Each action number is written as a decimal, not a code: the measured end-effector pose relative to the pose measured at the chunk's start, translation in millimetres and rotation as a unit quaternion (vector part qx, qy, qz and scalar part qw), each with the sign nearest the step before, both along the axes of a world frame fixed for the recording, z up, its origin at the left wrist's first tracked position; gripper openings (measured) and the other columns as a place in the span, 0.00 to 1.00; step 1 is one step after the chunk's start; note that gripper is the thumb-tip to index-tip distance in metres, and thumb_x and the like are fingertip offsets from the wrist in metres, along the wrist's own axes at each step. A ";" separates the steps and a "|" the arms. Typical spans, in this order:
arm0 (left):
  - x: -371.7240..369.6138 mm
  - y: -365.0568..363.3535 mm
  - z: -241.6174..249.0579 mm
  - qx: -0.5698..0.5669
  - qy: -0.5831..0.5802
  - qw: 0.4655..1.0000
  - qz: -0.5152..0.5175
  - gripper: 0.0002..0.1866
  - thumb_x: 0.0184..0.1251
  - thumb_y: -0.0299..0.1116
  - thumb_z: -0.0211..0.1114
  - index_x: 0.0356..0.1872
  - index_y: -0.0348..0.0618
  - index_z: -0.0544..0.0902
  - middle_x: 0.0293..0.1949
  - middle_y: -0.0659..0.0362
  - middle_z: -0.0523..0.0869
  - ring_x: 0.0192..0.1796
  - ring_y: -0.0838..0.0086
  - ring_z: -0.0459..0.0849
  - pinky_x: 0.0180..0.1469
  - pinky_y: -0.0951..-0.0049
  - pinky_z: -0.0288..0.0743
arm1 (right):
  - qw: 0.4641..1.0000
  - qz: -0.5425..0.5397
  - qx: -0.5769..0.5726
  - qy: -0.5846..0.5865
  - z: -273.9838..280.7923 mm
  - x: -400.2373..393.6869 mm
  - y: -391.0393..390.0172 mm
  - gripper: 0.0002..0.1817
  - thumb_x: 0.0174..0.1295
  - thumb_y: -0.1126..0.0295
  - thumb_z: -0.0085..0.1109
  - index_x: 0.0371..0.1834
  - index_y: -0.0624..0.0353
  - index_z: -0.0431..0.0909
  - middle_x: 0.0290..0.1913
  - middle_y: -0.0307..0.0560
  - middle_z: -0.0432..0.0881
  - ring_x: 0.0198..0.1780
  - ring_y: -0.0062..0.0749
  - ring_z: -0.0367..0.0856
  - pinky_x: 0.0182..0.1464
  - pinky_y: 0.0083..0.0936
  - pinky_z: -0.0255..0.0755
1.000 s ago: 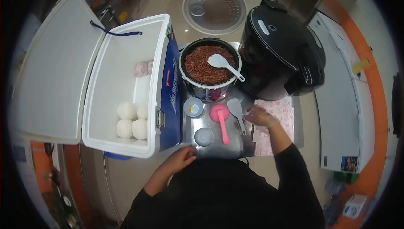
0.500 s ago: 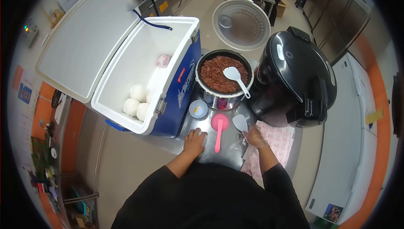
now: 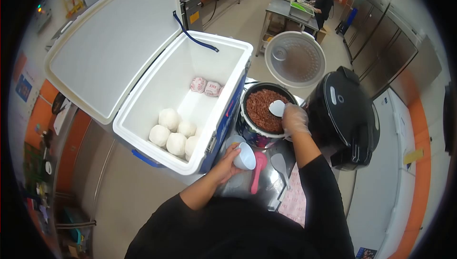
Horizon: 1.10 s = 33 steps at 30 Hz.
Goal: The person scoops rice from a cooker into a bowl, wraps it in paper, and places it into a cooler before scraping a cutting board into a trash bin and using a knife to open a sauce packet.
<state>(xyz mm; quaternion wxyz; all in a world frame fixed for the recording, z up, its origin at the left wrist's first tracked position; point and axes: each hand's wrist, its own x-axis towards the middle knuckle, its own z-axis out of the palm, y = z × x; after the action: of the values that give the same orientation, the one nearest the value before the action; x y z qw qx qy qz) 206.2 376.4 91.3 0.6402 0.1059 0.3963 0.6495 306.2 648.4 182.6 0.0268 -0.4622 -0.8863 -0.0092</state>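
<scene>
My left hand [image 3: 227,163] holds a small pale blue cup [image 3: 244,156] tilted above the steel counter, just below the rice pot. My gloved right hand [image 3: 295,118] grips the handle of a white rice paddle [image 3: 277,108] whose blade rests in the reddish-brown rice [image 3: 263,110] of the open pot [image 3: 249,130]. A pink scoop [image 3: 258,168] and a second white paddle [image 3: 279,164] lie on the counter between my forearms.
An open white and blue cooler [image 3: 190,111] at left holds several white balls [image 3: 173,133] and two wrapped ones [image 3: 205,87]. A black rice cooker [image 3: 345,116] stands at right, the pot's raised lid [image 3: 295,59] behind. Printed pink sheets [image 3: 295,197] lie on the counter. Another person [image 3: 323,2] stands far behind.
My left hand picked up the blue cup from the counter. My right hand left the sheets and took hold of the paddle in the rice pot. The view swung left and up.
</scene>
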 end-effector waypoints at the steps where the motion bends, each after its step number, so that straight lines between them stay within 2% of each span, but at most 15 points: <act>1: -3.6 -1.6 -4.0 0.006 -0.005 1.000 0.002 0.31 0.79 0.49 0.53 0.75 0.53 0.55 0.69 0.51 0.70 0.69 0.54 0.75 0.65 0.46 0.75 | 1.000 0.002 0.006 -0.005 6.0 -0.3 6.6 0.10 0.62 0.72 0.58 0.43 0.58 0.86 0.41 0.57 0.88 0.45 0.51 0.89 0.48 0.44 0.83; 4: -5.9 -3.2 -20.1 0.013 -0.095 0.995 -0.019 0.31 0.79 0.53 0.51 0.75 0.53 0.56 0.69 0.52 0.70 0.70 0.55 0.74 0.66 0.45 0.75 | 0.996 0.059 0.061 -0.025 32.0 0.0 15.9 0.06 0.60 0.72 0.59 0.36 0.53 0.86 0.40 0.54 0.89 0.45 0.49 0.89 0.46 0.45 0.82; 7: -3.2 -0.5 -34.9 0.000 -0.135 0.990 -0.045 0.32 0.79 0.54 0.51 0.75 0.51 0.56 0.69 0.52 0.70 0.69 0.55 0.75 0.66 0.47 0.75 | 0.972 0.102 0.180 -0.112 46.1 -28.5 28.0 0.09 0.66 0.69 0.54 0.36 0.53 0.86 0.34 0.47 0.88 0.38 0.43 0.89 0.37 0.39 0.80; 10: 2.8 0.1 -37.7 -0.032 -0.074 0.995 -0.057 0.34 0.78 0.55 0.51 0.76 0.50 0.54 0.70 0.51 0.68 0.69 0.56 0.74 0.66 0.49 0.75 | 0.925 0.198 0.288 -0.146 35.2 -61.3 46.9 0.07 0.63 0.65 0.58 0.34 0.46 0.87 0.32 0.42 0.88 0.37 0.37 0.89 0.45 0.32 0.76; 11: 2.7 -0.3 -37.4 -0.030 -0.074 0.995 -0.055 0.34 0.78 0.55 0.51 0.76 0.50 0.54 0.70 0.51 0.68 0.69 0.56 0.74 0.66 0.49 0.75 | 0.925 0.200 0.289 -0.146 27.6 -67.1 51.0 0.07 0.63 0.65 0.58 0.34 0.46 0.87 0.32 0.42 0.88 0.37 0.37 0.89 0.45 0.32 0.76; 13: 3.0 -3.8 -32.2 -0.044 -0.055 0.994 -0.081 0.36 0.78 0.55 0.51 0.78 0.50 0.51 0.72 0.50 0.65 0.70 0.56 0.73 0.66 0.51 0.75 | 0.896 0.319 0.265 -0.157 18.2 -75.0 52.8 0.05 0.61 0.65 0.60 0.32 0.45 0.86 0.31 0.41 0.88 0.39 0.37 0.88 0.47 0.31 0.73; 16: 2.2 -6.1 -31.4 -0.035 -0.057 0.993 -0.095 0.37 0.78 0.55 0.51 0.79 0.51 0.48 0.73 0.49 0.62 0.71 0.55 0.72 0.66 0.51 0.75 | 0.894 0.361 0.209 -0.165 27.2 -66.3 48.8 0.05 0.60 0.65 0.60 0.32 0.44 0.87 0.33 0.40 0.88 0.41 0.36 0.88 0.48 0.31 0.73; 17: 1.2 -5.7 -31.3 -0.035 -0.058 0.993 -0.094 0.37 0.78 0.55 0.51 0.79 0.51 0.48 0.73 0.49 0.62 0.71 0.55 0.72 0.66 0.51 0.75 | 0.893 0.363 0.209 -0.166 28.1 -64.9 45.2 0.05 0.60 0.65 0.60 0.32 0.44 0.87 0.33 0.40 0.88 0.41 0.36 0.88 0.48 0.31 0.73; 19: 0.6 -5.9 -32.6 -0.044 -0.045 0.993 -0.095 0.38 0.79 0.54 0.51 0.79 0.51 0.47 0.73 0.49 0.63 0.71 0.55 0.72 0.67 0.50 0.74 | 0.962 0.220 0.100 -0.125 26.3 -59.1 37.0 0.07 0.60 0.64 0.61 0.30 0.47 0.88 0.32 0.40 0.88 0.41 0.35 0.88 0.51 0.31 0.72; 23: 0.6 -6.1 -31.6 -0.029 -0.039 0.994 -0.096 0.38 0.79 0.54 0.51 0.80 0.51 0.46 0.73 0.49 0.62 0.71 0.55 0.71 0.67 0.50 0.74 | 0.910 0.360 0.145 -0.145 11.4 -39.7 50.0 0.09 0.61 0.63 0.60 0.29 0.51 0.89 0.33 0.43 0.88 0.41 0.36 0.87 0.57 0.32 0.70; 25: 3.5 -6.9 -31.9 -0.033 -0.042 0.994 -0.096 0.36 0.79 0.54 0.50 0.79 0.51 0.49 0.73 0.49 0.63 0.71 0.56 0.71 0.67 0.49 0.73 | 0.895 0.344 0.220 -0.179 51.3 -49.8 26.5 0.19 0.70 0.55 0.54 0.28 0.52 0.88 0.28 0.46 0.86 0.34 0.44 0.83 0.48 0.41 0.71; 26: 5.9 -7.0 -33.9 -0.036 -0.041 0.993 -0.100 0.36 0.79 0.54 0.50 0.79 0.51 0.49 0.73 0.49 0.63 0.71 0.56 0.71 0.67 0.49 0.73 | 0.898 0.340 0.218 -0.177 47.8 -57.1 28.5 0.19 0.70 0.55 0.54 0.28 0.52 0.88 0.28 0.46 0.86 0.34 0.44 0.83 0.48 0.41 0.71; 28: 10.9 -6.5 -38.2 -0.040 -0.045 0.992 -0.108 0.35 0.79 0.54 0.50 0.77 0.50 0.51 0.72 0.49 0.64 0.71 0.56 0.71 0.67 0.48 0.72 | 0.890 0.387 0.234 -0.050 28.8 -69.8 39.2 0.13 0.69 0.58 0.55 0.36 0.50 0.88 0.27 0.45 0.85 0.33 0.42 0.82 0.46 0.39 0.71; 31: 16.4 -9.2 -33.6 -0.039 -0.020 0.992 -0.120 0.34 0.79 0.55 0.50 0.76 0.49 0.53 0.71 0.50 0.65 0.70 0.57 0.72 0.68 0.48 0.71 | 0.850 0.450 0.265 -0.071 10.7 -64.1 37.1 0.10 0.66 0.67 0.53 0.35 0.42 0.87 0.29 0.40 0.85 0.37 0.36 0.85 0.52 0.34 0.69; 33: 16.1 -12.8 -31.3 -0.038 -0.019 0.992 -0.117 0.34 0.79 0.55 0.51 0.76 0.49 0.53 0.71 0.49 0.65 0.70 0.57 0.72 0.68 0.48 0.71 | 0.842 0.472 0.230 -0.120 30.5 -49.2 31.4 0.09 0.65 0.67 0.54 0.36 0.42 0.86 0.29 0.40 0.85 0.37 0.36 0.84 0.52 0.34 0.69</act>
<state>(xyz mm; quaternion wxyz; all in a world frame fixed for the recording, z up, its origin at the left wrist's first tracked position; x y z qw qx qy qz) 222.3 363.6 60.1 0.7231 0.1147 0.3933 0.5561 257.0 679.8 213.1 0.0266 0.0364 -0.9660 -0.2544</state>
